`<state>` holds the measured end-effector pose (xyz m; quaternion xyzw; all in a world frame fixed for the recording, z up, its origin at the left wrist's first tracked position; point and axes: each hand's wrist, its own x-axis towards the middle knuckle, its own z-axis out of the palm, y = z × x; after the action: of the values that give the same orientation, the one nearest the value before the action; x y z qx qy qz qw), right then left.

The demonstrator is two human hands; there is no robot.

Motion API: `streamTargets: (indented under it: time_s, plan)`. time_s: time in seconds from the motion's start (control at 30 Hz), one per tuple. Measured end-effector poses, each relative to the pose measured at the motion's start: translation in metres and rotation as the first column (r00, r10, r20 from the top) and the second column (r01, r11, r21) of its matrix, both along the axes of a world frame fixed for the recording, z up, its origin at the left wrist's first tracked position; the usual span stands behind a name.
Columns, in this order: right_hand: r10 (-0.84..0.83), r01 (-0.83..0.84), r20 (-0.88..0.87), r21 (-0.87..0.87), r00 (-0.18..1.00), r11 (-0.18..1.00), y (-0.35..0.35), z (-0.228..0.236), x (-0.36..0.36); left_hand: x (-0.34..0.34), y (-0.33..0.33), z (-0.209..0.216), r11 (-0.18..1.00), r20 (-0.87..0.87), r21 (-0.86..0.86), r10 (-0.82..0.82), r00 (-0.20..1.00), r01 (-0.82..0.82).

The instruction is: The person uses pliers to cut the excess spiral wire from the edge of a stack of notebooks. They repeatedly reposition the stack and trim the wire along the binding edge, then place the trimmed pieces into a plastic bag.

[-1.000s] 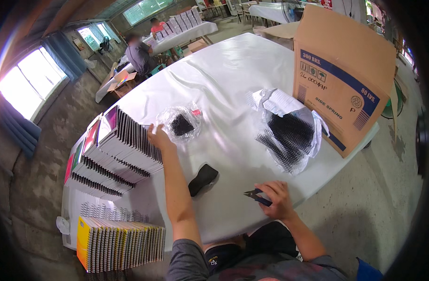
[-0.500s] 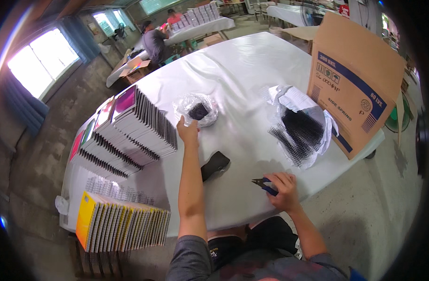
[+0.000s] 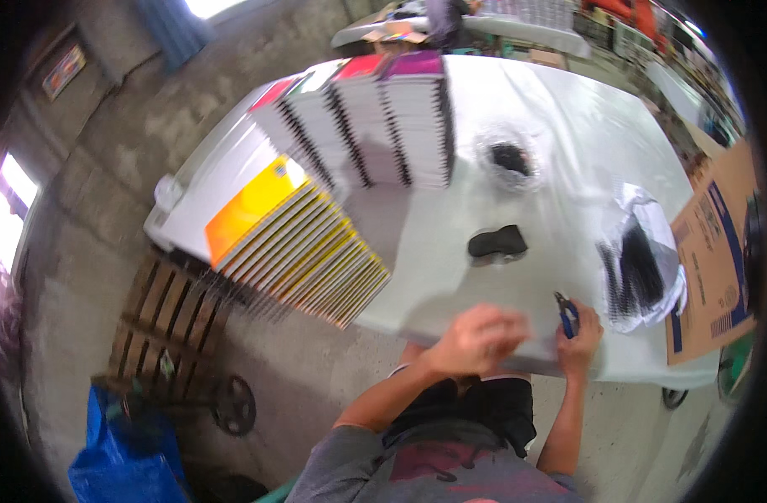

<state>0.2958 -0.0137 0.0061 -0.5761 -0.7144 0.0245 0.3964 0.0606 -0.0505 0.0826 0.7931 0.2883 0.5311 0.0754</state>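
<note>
My right hand [image 3: 579, 342] is closed around small blue-handled pliers [image 3: 569, 318] at the table's front edge, jaws pointing away from me. To its left my left hand [image 3: 482, 339] hangs over the table edge, smeared by motion; whether its fingers hold anything cannot be made out. Beyond the hands lies a dark, elongated object [image 3: 496, 243] of unclear kind. Farther back sits a clear plastic bag [image 3: 530, 174] with black contents. Right of the pliers, black spiral coils [image 3: 639, 272] spill from a white plastic wrapper [image 3: 647, 205].
Tall stacks of spiral-bound notebooks [image 3: 371, 138] stand at the back left. Yellow-covered notebooks [image 3: 258, 210] lean in a row near the left front edge. A large cardboard box [image 3: 714, 272] is at the right. Below left are a slatted wooden cart [image 3: 165, 318] and a blue bag [image 3: 132, 457].
My left hand has drawn back from the plastic bag to the table's front edge. My right hand still grips the pliers. The whole view has swung leftward.
</note>
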Motion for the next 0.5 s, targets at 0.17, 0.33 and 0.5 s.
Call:
streamTargets:
  time_s: [0.17,0.33,0.5]
  plan:
    - [0.091,-0.1,-0.109,-0.082,0.99,0.992,0.001,0.003,-0.023,-0.055,-0.107,-0.023,0.977,0.07,0.005,0.212,0.975,-0.212]
    - [0.482,-0.483,-0.06,-0.02,0.874,0.875,-0.031,0.072,-0.131,-0.121,-0.149,-0.037,0.596,0.431,-0.246,0.774,0.464,-0.764]
    - [0.716,-0.716,0.007,-0.003,0.698,0.698,-0.06,0.108,-0.217,-0.149,-0.124,0.003,0.657,0.669,-0.421,0.691,0.276,-0.625]
